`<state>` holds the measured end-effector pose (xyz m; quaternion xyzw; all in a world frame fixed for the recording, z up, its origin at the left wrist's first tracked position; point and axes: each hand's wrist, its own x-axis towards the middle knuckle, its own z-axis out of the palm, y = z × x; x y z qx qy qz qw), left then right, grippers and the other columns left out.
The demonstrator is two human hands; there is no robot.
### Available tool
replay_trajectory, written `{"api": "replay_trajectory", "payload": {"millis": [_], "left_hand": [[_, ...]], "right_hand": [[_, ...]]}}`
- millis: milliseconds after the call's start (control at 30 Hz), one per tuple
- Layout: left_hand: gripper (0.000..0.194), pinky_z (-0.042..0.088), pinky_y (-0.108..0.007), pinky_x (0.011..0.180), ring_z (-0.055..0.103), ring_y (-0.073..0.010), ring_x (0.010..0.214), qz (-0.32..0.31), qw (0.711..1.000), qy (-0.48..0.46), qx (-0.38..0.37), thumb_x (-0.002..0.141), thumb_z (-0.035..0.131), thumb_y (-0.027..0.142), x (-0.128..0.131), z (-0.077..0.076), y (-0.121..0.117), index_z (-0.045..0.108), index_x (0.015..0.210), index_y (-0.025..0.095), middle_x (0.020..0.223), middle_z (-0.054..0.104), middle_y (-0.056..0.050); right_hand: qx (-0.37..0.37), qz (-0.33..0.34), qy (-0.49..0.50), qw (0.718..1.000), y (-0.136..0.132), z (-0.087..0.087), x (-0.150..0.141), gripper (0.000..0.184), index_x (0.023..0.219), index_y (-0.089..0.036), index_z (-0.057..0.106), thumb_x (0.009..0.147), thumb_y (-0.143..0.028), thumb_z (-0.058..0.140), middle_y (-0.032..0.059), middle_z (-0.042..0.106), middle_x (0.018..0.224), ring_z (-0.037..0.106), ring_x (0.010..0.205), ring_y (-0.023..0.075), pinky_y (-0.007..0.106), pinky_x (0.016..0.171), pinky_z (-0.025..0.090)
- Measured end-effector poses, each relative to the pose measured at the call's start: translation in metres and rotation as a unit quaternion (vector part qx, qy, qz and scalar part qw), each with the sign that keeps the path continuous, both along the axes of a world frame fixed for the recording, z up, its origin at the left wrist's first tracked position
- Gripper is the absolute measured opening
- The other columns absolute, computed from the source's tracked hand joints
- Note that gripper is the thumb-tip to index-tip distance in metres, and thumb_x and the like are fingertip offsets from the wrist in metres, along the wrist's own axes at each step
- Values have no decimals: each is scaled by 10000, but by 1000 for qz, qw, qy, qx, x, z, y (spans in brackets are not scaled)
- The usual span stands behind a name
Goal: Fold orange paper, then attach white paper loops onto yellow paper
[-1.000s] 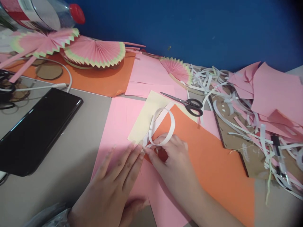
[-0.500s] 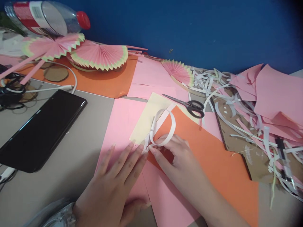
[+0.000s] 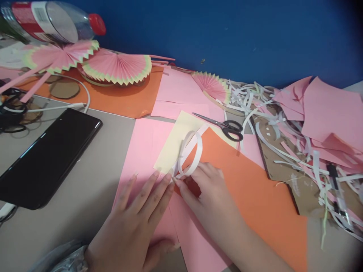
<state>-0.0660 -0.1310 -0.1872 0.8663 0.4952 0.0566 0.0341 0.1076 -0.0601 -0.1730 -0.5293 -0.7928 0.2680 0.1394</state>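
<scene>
My left hand (image 3: 136, 215) lies flat on pink paper (image 3: 133, 147), fingers spread, its fingertips at the lower edge of a pale yellow sheet (image 3: 171, 139). My right hand (image 3: 211, 192) is closed in a pinch on a narrow white strip, which looks like backing paper peeled from tape. The strip (image 3: 199, 151) curls up in a loop above the hand. Beneath it, a white band (image 3: 195, 141) runs along the edge of an orange sheet (image 3: 255, 189). Black-handled scissors (image 3: 227, 126) rest on the yellow sheet, just beyond the loop.
A black phone (image 3: 51, 158) with a cable lies at left. Folded pink paper fans (image 3: 117, 68) and a red-capped bottle (image 3: 62, 22) line the back. On the right are cardboard (image 3: 283, 162), white paper scraps (image 3: 246, 98), pink sheets (image 3: 331, 109) and a pen (image 3: 337, 189).
My right hand has shifted slightly left, toward my left fingertips. The white loop has moved left with it and looks narrower. My left hand stays almost in place.
</scene>
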Motion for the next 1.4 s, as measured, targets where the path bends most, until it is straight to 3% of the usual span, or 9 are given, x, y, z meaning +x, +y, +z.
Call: {"api": "replay_trajectory", "payload": {"millis": [167,500,733,900,1000,1067,1133,1233,1400], "left_hand": [[694,93,-489,1105,250,-252,1357,4,1000,0,1,856,395,578,-1,1,-1,354,1392,140,1477,302,-66],[688,104,-504,1096,252,-269,1358,0,1000,0,-4,868,373,577,1,2,-1,344,1397,139,1478,293,-66],[666,86,-513,1100,247,-279,1360,2,1000,3,-2,882,359,552,1,3,-1,352,1393,124,1481,283,-85],[680,67,-513,1108,211,-281,1373,-3,1000,-9,0,881,361,555,-1,1,-2,324,1407,125,1502,232,-85],[682,66,-502,1115,228,-276,1367,2,1000,-13,3,882,354,561,-1,2,-2,320,1409,130,1507,227,-74],[688,68,-496,1118,244,-276,1361,4,1000,-12,12,879,357,564,-1,3,-2,324,1408,126,1503,244,-74],[685,69,-490,1120,259,-279,1354,-2,1000,-9,27,878,365,560,-1,3,-2,337,1401,118,1494,272,-78],[663,76,-482,1121,280,-282,1344,-8,999,-4,46,869,388,557,-1,3,-2,391,1374,128,1478,314,-77],[662,86,-494,1113,281,-287,1340,-13,998,-1,69,860,401,567,-1,2,-2,427,1352,124,1465,340,-96]], "right_hand": [[23,14,-5,1000,0,-3,0,68,815,-216,560,861,-194,515,-8,584,834,488,774,145,336,750,339],[28,-23,19,999,1,-1,-4,52,785,-205,569,782,-153,568,-9,588,800,520,768,142,334,763,381],[37,-51,25,998,1,2,3,141,944,-216,579,807,-232,555,31,606,903,553,776,163,330,726,451],[-56,-64,108,990,7,15,10,346,1160,-253,515,818,-274,566,13,604,897,581,769,152,302,708,489],[-139,-48,130,981,11,26,13,224,1052,-247,586,875,-350,494,-10,612,778,590,703,141,275,646,490],[-151,-13,112,982,14,33,14,211,1004,-263,612,899,-359,456,-15,612,771,590,710,137,270,650,488],[-108,43,63,991,17,38,13,194,983,-280,627,906,-318,453,-5,602,825,579,763,137,272,684,485],[14,127,-23,992,22,35,9,177,861,-246,649,891,-247,474,33,575,908,537,874,162,286,726,469],[234,201,-52,950,33,10,12,155,889,-200,610,843,-143,473,60,619,1031,511,1037,198,369,899,394]]}}
